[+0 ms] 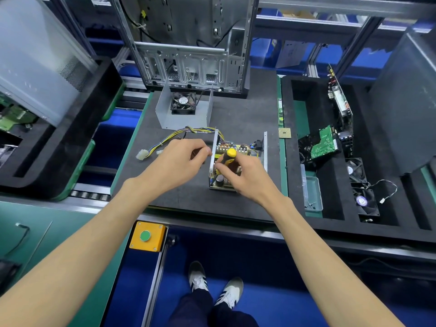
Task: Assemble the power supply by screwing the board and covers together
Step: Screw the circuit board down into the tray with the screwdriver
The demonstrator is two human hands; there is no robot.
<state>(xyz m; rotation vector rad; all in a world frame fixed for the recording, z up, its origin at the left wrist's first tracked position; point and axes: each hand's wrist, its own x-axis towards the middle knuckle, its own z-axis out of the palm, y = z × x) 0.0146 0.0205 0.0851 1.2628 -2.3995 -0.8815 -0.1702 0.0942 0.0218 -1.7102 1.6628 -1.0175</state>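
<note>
A dark grey foam mat covered the bench of an electronics assembly line, with an open metal computer case standing at its far edge. Near the middle of the mat sat the open grey sheet-metal power supply base, its green component-crowded circuit board lying inside between the two upright walls. The right hand curled round a yellow-and-black-handled screwdriver, held upright over the board, presumably to drive a board screw straight down. The left hand pinched the left wall, probably steadying the housing against the twisting. The folded grey metal cover, fan inside, waited just beyond, apart from the base.
</note>
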